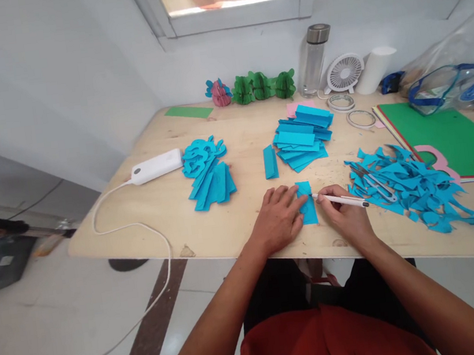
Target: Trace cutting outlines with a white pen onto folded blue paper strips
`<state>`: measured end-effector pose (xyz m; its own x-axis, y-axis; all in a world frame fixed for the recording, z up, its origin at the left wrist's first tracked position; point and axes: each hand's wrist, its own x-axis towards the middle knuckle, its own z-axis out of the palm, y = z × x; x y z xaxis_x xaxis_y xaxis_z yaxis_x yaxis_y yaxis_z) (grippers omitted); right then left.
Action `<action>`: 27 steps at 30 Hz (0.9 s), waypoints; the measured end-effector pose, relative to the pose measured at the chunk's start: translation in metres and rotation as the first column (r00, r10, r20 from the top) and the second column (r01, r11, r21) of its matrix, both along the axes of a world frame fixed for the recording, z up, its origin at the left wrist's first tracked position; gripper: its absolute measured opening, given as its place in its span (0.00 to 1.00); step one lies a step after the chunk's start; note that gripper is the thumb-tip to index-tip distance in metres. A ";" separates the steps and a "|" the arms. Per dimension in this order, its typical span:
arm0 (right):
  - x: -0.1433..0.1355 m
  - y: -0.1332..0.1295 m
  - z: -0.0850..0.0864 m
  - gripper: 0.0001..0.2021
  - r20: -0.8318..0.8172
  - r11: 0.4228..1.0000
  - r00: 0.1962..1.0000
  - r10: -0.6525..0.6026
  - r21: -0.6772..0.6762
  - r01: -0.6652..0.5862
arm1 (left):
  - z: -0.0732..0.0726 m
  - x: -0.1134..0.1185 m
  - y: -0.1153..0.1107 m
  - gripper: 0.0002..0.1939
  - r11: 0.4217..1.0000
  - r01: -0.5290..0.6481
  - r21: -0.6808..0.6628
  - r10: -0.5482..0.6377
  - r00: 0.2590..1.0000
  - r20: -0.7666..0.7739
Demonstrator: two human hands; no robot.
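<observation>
A small folded blue paper (308, 209) lies near the table's front edge. My left hand (278, 218) rests flat with its fingers spread, the fingertips on the left side of that paper. In my right hand (347, 218) is a white pen (345, 199), its tip at the paper's right edge. Just beyond lies a single folded blue strip (270, 162), and behind it a loose stack of blue folded papers (301, 137). Blue paper scraps (413, 189) are heaped right of my right hand, with a cutter (378, 185) on top.
Blue cut shapes (201, 156) and folded pieces (216, 186) lie at the left beside a white power bank (157, 166) with a cable. Along the wall stand green paper figures (260, 86), a bottle (313, 62) and a fan (344, 73). Green sheets (458, 131) lie at the right.
</observation>
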<state>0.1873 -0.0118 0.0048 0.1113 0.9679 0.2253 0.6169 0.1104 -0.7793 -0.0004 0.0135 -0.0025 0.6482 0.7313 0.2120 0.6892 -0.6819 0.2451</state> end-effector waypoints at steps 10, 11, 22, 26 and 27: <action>-0.001 -0.002 0.001 0.10 -0.018 1.000 1.000 -0.003 -0.010 0.003 | -0.003 -0.001 0.000 0.22 1.000 0.002 0.013 -0.002 1.000 0.002; -0.001 -0.003 0.001 0.10 -0.014 1.000 1.000 -0.004 -0.009 0.004 | -0.003 -0.001 0.000 0.22 1.000 0.002 0.015 -0.002 1.000 0.003; -0.001 -0.006 0.001 0.10 -0.013 1.000 1.000 0.013 -0.010 -0.013 | -0.003 -0.001 0.000 0.22 1.000 0.001 0.009 -0.001 1.000 0.005; -0.002 -0.008 0.001 0.10 -0.020 1.000 1.000 0.009 -0.029 -0.010 | -0.003 -0.001 0.000 0.21 1.000 -0.004 0.007 0.004 1.000 0.003; -0.002 -0.008 0.001 0.10 -0.019 0.999 1.000 0.007 -0.033 -0.008 | -0.003 -0.001 0.000 0.21 1.000 -0.005 0.006 0.005 1.000 0.001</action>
<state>0.1854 -0.0197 0.0062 0.1079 0.9757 0.1909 0.6015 0.0888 -0.7939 -0.0009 0.0136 -0.0053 0.6443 0.7332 0.2174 0.6923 -0.6800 0.2416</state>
